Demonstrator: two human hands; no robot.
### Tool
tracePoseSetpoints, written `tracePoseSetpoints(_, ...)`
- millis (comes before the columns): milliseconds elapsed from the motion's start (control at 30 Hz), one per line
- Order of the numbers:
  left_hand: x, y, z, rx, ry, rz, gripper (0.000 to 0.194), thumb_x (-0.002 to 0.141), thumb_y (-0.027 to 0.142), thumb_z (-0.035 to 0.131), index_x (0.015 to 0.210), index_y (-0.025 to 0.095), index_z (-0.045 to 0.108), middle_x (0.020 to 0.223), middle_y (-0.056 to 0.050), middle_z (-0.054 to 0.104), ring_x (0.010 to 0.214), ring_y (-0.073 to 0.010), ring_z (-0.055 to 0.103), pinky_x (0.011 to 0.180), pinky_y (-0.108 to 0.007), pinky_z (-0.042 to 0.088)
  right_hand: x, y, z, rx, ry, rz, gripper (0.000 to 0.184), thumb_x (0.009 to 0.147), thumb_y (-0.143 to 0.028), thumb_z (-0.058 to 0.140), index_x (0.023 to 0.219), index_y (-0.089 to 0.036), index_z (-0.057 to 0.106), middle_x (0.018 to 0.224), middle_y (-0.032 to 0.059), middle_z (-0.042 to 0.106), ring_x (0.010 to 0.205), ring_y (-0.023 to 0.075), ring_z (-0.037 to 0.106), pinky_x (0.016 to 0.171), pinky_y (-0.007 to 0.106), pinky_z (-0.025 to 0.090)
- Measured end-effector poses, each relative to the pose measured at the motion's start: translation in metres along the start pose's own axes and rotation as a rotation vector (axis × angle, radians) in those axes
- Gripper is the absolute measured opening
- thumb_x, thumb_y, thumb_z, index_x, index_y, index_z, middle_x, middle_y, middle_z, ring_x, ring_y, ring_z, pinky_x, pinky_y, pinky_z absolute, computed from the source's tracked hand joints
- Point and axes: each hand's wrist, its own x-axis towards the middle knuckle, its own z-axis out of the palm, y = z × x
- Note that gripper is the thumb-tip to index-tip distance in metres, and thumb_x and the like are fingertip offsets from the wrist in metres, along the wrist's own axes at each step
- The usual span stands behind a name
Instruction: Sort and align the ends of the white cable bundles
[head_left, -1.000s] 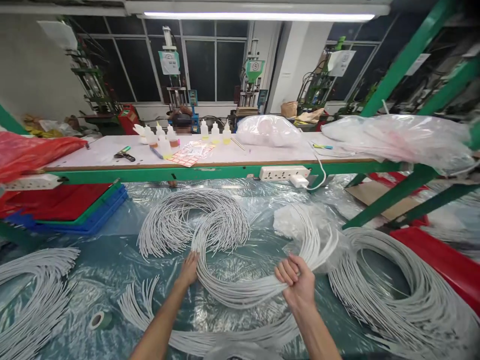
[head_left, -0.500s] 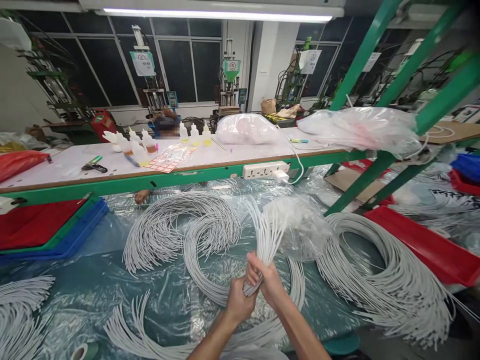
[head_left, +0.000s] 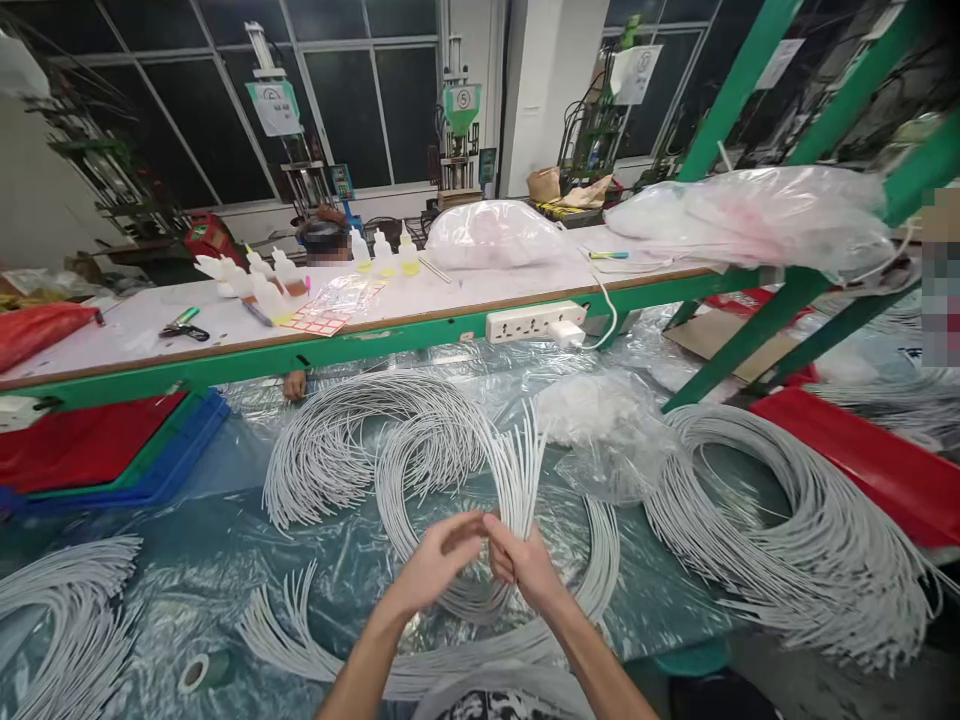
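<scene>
Low in the middle of the view, my right hand (head_left: 525, 562) is closed round a bundle of thin white cables (head_left: 517, 475) whose ends fan upward. My left hand (head_left: 439, 560) meets it from the left, fingers curled onto the same bundle. The cables loop down into a coil (head_left: 420, 470) lying on clear plastic sheeting (head_left: 225, 540) over the table. More loose white cables (head_left: 300, 630) lie just in front of my arms.
A big cable coil (head_left: 787, 530) lies at right, another pile (head_left: 60, 610) at far left, a tape roll (head_left: 196, 672) near the front. Behind runs a green-edged shelf (head_left: 375, 345) with bottles, scissors, a power strip (head_left: 534, 322) and plastic bags. Red and blue trays (head_left: 97, 450) sit left; green struts (head_left: 757, 330) slant at right.
My left hand left the coil on the table and joined my right hand on the bundle. The bundle's ends were swung up from the right and now stand above my hands.
</scene>
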Motion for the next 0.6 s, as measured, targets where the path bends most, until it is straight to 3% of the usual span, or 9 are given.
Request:
tracePoseSetpoints(67,0.002,0.015,0.001,-0.072,0.130,0.061,0.058,0.089,0.061,0.055,0.129,0.019,0.059,0.138,-0.013,0.055,0.132,-0.0294,0.047,0.114,-0.042,0.037,-0.003,0.004,0.004,-0.046,-0.035,0.034,0.060,0.066,-0.070,0.075,0.056,-0.020,0.042,0.035,-0.0096,0.028,0.029,0.0050,0.025,0.031,0.021,0.023)
tracePoseSetpoints(167,0.009,0.015,0.010,-0.077,0.037,0.167,0.065,0.083,0.066,0.061,0.126,0.016,0.059,0.124,-0.013,0.062,0.117,-0.0293,0.057,0.106,-0.041,0.045,-0.006,0.004,0.011,-0.022,-0.025,0.040,0.062,0.062,-0.069,0.078,0.054,-0.021,0.040,0.035,-0.0086,0.029,0.030,0.0052,0.025,0.031,0.021,0.022)
tracePoseSetpoints(233,0.012,-0.003,0.016,0.014,-0.056,0.162,0.072,0.071,0.063,0.076,0.123,0.016,0.059,0.119,-0.011,0.063,0.109,-0.0282,0.059,0.097,-0.037,0.049,-0.003,-0.001,0.014,0.072,0.062,0.028,0.062,0.062,-0.065,0.080,0.051,-0.021,0.037,0.035,-0.0088,0.028,0.030,0.0047,0.025,0.032,0.021,0.021)
tracePoseSetpoints(300,0.012,-0.033,0.021,0.231,-0.110,0.111,0.071,0.059,0.050,0.088,0.115,0.015,0.061,0.111,-0.007,0.065,0.099,-0.0249,0.060,0.085,-0.030,0.051,0.002,-0.011,0.015,0.197,0.188,0.022,0.062,0.062,-0.058,0.082,0.051,-0.021,0.034,0.037,-0.0098,0.026,0.031,0.0040,0.023,0.033,0.021,0.022)
tracePoseSetpoints(333,0.012,-0.050,0.022,0.373,-0.109,0.085,0.061,0.060,0.042,0.088,0.110,0.015,0.063,0.103,-0.005,0.067,0.092,-0.0218,0.061,0.078,-0.027,0.050,0.005,-0.018,0.016,0.258,0.246,0.019,0.061,0.061,-0.055,0.083,0.051,-0.021,0.033,0.038,-0.0103,0.025,0.032,0.0038,0.023,0.034,0.021,0.023)
tracePoseSetpoints(400,0.011,-0.083,0.020,0.619,-0.030,0.053,0.024,0.074,0.029,0.074,0.091,0.014,0.065,0.080,0.000,0.066,0.070,-0.0149,0.059,0.059,-0.021,0.042,0.008,-0.036,0.019,0.348,0.321,0.013,0.059,0.059,-0.047,0.085,0.052,-0.021,0.033,0.039,-0.0107,0.025,0.032,0.0038,0.023,0.035,0.020,0.025)
tracePoseSetpoints(467,0.010,-0.106,0.009,0.745,0.088,0.054,0.004,0.076,0.017,0.065,0.078,0.014,0.063,0.067,0.001,0.063,0.062,-0.0134,0.057,0.054,-0.021,0.036,0.005,-0.059,0.024,0.396,0.326,-0.001,0.057,0.056,-0.042,0.086,0.051,-0.020,0.034,0.038,-0.0104,0.026,0.032,0.0039,0.023,0.035,0.020,0.026)
tracePoseSetpoints(533,0.011,-0.115,-0.013,0.813,0.203,0.081,0.006,0.073,0.010,0.062,0.076,0.014,0.064,0.069,-0.001,0.065,0.068,-0.0150,0.060,0.059,-0.022,0.038,-0.009,-0.087,0.028,0.415,0.267,-0.022,0.056,0.056,-0.038,0.087,0.049,-0.020,0.035,0.036,-0.0101,0.025,0.031,0.0041,0.020,0.034,0.021,0.025)
tracePoseSetpoints(600,0.013,-0.109,-0.042,0.885,0.307,0.133,0.007,0.075,0.011,0.060,0.078,0.015,0.065,0.074,-0.003,0.067,0.073,-0.0162,0.061,0.065,-0.024,0.042,-0.029,-0.116,0.024,0.388,0.170,-0.068,0.053,0.063,-0.035,0.084,0.048,-0.021,0.035,0.035,-0.0099,0.020,0.030,0.0048,0.016,0.033,0.023,0.023)
